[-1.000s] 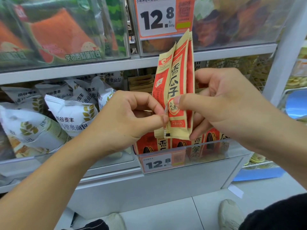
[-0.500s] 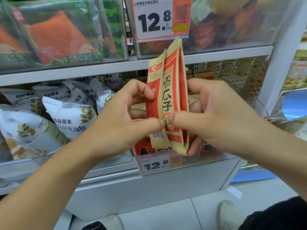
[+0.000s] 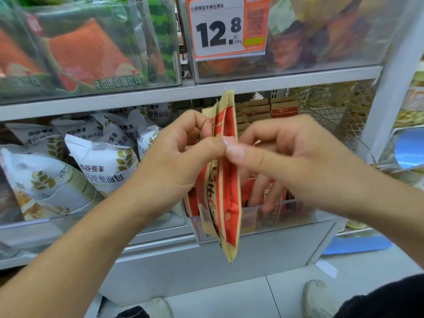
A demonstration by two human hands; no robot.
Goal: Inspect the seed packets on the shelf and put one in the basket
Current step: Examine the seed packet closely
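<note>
I see the seed packets (image 3: 226,180) standing tall in the middle of the frame, pinched by both my left hand (image 3: 176,161) and right hand (image 3: 291,161); no basket shows.

— What can't you make out?
— The seed packets (image 3: 226,196) are smeared; their print is unreadable — the right hand (image 3: 286,161) blurs too, fingers partly hidden behind them.
— And near the bottom?
— Both shoes (image 3: 317,297) are cut off.
</note>
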